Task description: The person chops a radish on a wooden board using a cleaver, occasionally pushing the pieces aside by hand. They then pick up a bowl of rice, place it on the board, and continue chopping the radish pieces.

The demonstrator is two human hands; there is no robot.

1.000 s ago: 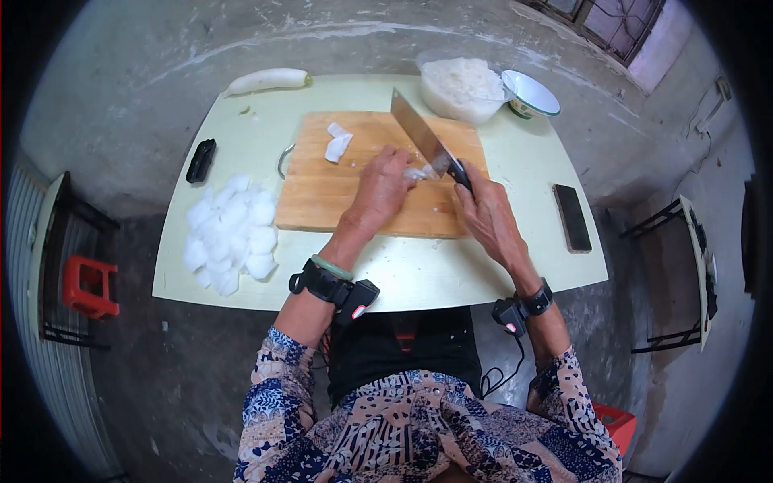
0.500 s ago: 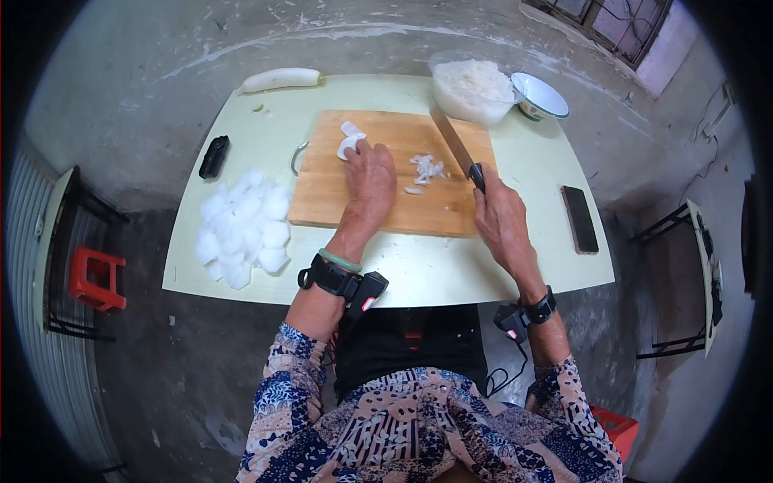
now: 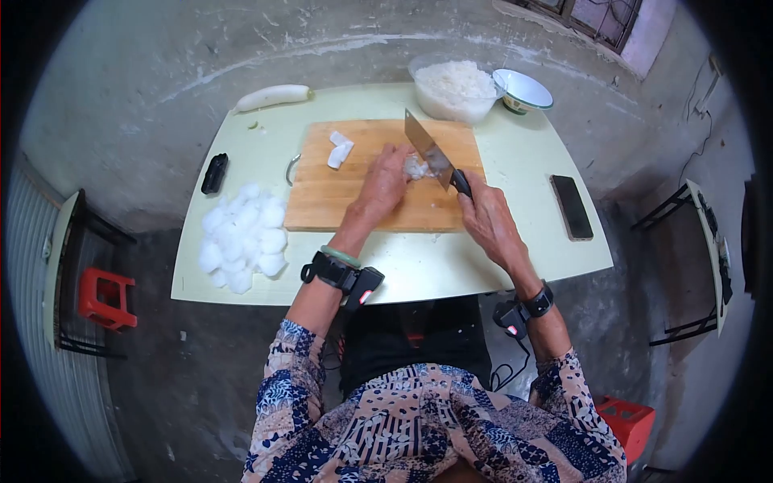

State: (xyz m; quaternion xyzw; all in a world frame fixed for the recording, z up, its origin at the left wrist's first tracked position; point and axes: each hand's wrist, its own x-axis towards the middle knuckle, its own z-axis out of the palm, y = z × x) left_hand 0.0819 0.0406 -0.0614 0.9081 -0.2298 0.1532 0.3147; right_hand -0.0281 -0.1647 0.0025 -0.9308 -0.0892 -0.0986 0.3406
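Observation:
My right hand grips the black handle of a kitchen knife, its broad blade tilted up to the left over a wooden cutting board. Close to the blade's left face lies a small heap of white radish shreds. My left hand is curled against the heap's left side, its fingertips partly hidden. Two white radish pieces rest on the board's upper left, apart from both hands.
Left of the board is a pile of thin white radish slices, with a black object behind it. A whole white radish lies at the back left. A clear bowl of white shreds, an enamel bowl and a phone are rightward.
My left hand has left the radish pieces and moved right to the shreds. The knife has shifted left, its blade now beside the heap. The view has tilted slightly.

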